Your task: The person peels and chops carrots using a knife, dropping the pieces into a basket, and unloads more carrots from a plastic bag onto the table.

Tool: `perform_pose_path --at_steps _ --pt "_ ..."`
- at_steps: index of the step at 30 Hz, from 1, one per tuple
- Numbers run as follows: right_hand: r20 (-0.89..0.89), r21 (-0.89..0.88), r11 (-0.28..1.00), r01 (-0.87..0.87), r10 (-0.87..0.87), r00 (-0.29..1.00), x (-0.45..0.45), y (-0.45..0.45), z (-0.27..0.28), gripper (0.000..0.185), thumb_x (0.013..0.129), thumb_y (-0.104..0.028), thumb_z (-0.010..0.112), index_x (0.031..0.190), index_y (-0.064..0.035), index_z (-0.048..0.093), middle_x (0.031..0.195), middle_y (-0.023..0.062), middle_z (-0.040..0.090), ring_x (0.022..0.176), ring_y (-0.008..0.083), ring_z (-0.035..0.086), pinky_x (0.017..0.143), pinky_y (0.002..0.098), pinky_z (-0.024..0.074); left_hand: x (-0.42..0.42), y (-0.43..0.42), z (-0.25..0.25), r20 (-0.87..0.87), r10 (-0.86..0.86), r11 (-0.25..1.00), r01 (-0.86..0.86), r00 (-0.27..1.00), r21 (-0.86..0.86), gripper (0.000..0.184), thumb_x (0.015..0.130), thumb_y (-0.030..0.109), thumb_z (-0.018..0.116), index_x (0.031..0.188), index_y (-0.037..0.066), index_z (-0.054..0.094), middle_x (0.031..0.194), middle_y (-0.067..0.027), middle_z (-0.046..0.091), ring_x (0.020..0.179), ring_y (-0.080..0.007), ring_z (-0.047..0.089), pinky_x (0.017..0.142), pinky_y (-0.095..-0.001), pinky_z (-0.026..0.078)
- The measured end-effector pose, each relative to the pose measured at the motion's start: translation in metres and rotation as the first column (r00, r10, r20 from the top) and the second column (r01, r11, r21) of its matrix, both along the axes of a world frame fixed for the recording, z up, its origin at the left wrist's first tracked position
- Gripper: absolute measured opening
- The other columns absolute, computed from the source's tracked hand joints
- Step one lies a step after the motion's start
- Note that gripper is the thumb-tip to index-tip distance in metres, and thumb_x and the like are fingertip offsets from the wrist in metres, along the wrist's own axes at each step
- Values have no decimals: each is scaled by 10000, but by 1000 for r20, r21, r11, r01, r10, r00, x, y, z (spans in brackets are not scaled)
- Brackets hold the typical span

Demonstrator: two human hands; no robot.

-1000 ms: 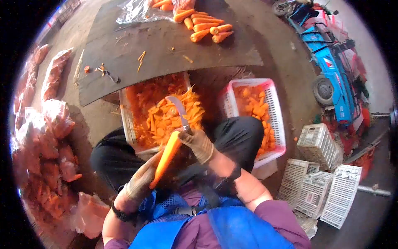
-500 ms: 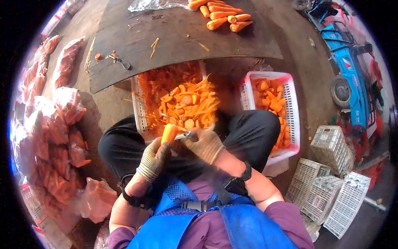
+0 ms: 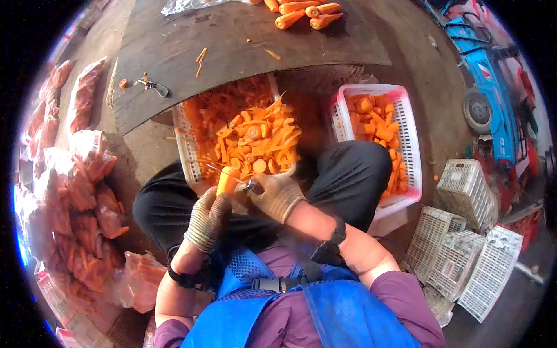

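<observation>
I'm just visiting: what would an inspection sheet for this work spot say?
Surface: dark board with whole carrots lying on it.
Job's things: held carrot, knife, scraps basket, basket of carrot pieces.
Clutter: peel strips and small metal tool on the board.
Hands: gloved left hand grips the carrot; gloved right hand holds the knife.
Cables: nothing seen.
Surroundings: filled bags left; white crates, blue vehicle right.

Gloved grips: two. Held carrot: one. Knife: one. Loose whole carrots, far end: at least five. Carrot-filled crates: two. Other white crates: at least four. Blue vehicle: one.
</observation>
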State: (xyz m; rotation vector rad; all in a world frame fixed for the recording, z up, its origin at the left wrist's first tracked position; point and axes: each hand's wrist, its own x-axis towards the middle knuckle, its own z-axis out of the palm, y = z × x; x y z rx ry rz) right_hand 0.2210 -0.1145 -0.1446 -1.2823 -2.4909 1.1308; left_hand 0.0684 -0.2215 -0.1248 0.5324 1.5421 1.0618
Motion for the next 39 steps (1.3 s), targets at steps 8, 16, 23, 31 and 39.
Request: perform_pose_path --at_steps 8,16,23,31,39 --pt "33 -5 997 -82 82 996 -8 -2 -20 239 827 -312 571 871 -83 620 749 177 641 741 367 632 652 459 495 -17 -14 6 452 57 994 -10 890 -105 339 925 317 546 1044 0 569 706 22 528 599 -53 458 536 -187 375" --pt "252 -267 964 0 70 965 1 6 -75 340 863 -337 449 919 -87 673 887 218 646 887 374 626 773 464 483 0 -3 29 115 39 983 -59 993 175 484 897 414 571 1190 36 497 728 7 511 550 -78 458 471 -207 363" --pt "244 -302 939 167 -93 965 5 15 -86 396 824 -394 476 915 -57 663 864 225 638 878 396 611 784 446 487 -5 -7 6 485 182 975 -221 855 23 531 844 185 643 1292 2 425 877 -57 571 675 -135 546 542 -235 465" --pt "109 -280 939 199 -174 979 9 21 -57 412 841 -431 499 888 -60 673 844 227 644 867 370 632 776 446 500 -16 -11 -53 285 257 957 -203 923 -205 283 930 276 527 1051 22 553 727 -24 540 549 -133 492 485 -248 423" --pt "-34 -271 882 386 -409 912 65 35 -10 383 825 -437 572 892 -70 660 805 203 646 803 368 631 723 425 499 22 95 -1 -383 -178 979 201 906 19 253 889 237 567 790 4 580 615 26 479 562 -70 429 499 -243 349"
